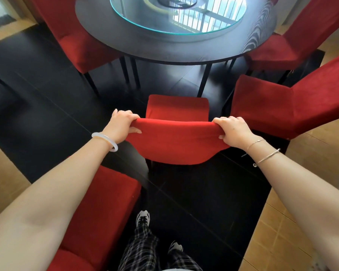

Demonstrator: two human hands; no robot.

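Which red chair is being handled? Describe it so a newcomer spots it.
Find the round dark table with the glass turntable. The chair stands centred before its near edge, seat toward the table. Alone among the red chairs, its backrest top is gripped at both corners, by the left hand and right hand.

The middle chair [176, 145] stands on the floor [37, 94] on the near side of the worktop [110, 42], with the left hand [121, 124] on the left end of its backrest top and the right hand [233, 132] on the right end. A glass disc [213, 20] lies on the worktop. Around stand a far-left chair [74, 42], a far-right chair [294, 44], a right chair [282, 106] (just beside the middle one) and a near-left chair [106, 202].
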